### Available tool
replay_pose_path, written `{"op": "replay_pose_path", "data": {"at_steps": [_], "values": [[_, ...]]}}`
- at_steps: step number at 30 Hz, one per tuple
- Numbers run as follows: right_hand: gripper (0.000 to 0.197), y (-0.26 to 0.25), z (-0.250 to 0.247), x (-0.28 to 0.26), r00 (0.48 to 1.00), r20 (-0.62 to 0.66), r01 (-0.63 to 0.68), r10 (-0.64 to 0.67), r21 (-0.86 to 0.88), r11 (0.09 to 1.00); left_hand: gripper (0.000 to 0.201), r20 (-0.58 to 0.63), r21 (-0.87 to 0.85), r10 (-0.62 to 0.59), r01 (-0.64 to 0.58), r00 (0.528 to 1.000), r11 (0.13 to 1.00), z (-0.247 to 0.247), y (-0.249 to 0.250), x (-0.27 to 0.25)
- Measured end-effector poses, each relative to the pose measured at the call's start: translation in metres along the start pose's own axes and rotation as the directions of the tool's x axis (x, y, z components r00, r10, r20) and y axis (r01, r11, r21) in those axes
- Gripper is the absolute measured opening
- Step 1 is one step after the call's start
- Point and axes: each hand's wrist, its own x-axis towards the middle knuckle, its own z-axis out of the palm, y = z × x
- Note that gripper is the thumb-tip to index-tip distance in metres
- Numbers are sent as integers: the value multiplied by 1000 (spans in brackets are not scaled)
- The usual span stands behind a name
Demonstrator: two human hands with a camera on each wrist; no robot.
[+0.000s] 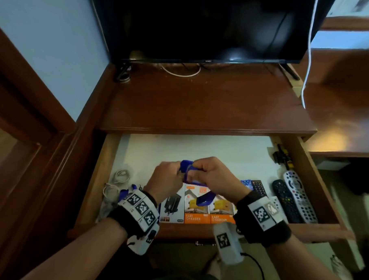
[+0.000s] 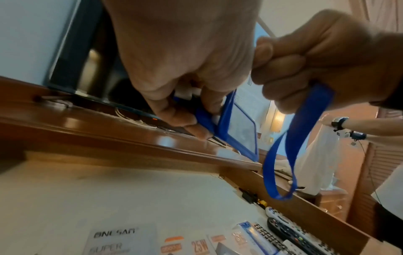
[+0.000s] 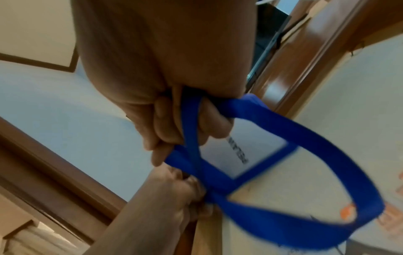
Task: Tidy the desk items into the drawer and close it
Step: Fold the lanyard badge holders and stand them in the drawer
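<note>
Both hands hover over the open drawer (image 1: 106,157) and hold a blue badge holder (image 2: 238,126) with a blue lanyard (image 2: 298,138). My left hand (image 1: 167,177) pinches the holder's clip end (image 2: 202,115). My right hand (image 1: 211,175) grips the lanyard strap (image 3: 191,131), whose loop (image 1: 205,199) hangs down above the charger boxes (image 1: 197,208). In the right wrist view the badge holder (image 3: 246,151) shows a white card with print, and the lanyard (image 3: 327,155) curls round it.
The drawer also holds several remotes (image 1: 293,197), white cables (image 1: 118,179), a blue item (image 1: 246,182) and a black clip (image 1: 281,154). A TV (image 1: 205,24) stands at the back of the wooden desk (image 1: 202,102). Another person's arm (image 2: 359,124) shows at the right.
</note>
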Motion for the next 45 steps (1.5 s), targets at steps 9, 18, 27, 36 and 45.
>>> {"op": "replay_pose_path", "data": {"at_steps": [9, 18, 27, 36, 45], "values": [[31, 33, -19, -11, 971, -177, -149, 159, 70, 986, 9, 554, -292, 89, 93, 827, 952, -21, -3, -19], [30, 47, 3, -16, 990, 10, -85, 139, 834, 545, 21, 287, -849, 205, 149, 936, 506, -21, 14, -21], [39, 40, 31, 6, 983, 100, -181, 156, 702, 689, 13, -38, -934, -344, 89, 938, 347, -31, 5, 1], [32, 14, 16, 16, 973, 213, -125, 94, 135, 983, 9, -63, -134, -290, 280, 955, 951, -27, -33, 12], [34, 18, 11, 47, 977, 206, -86, 50, 171, 981, 4, 470, 68, -76, 50, 879, 996, -57, -33, -5]]}}
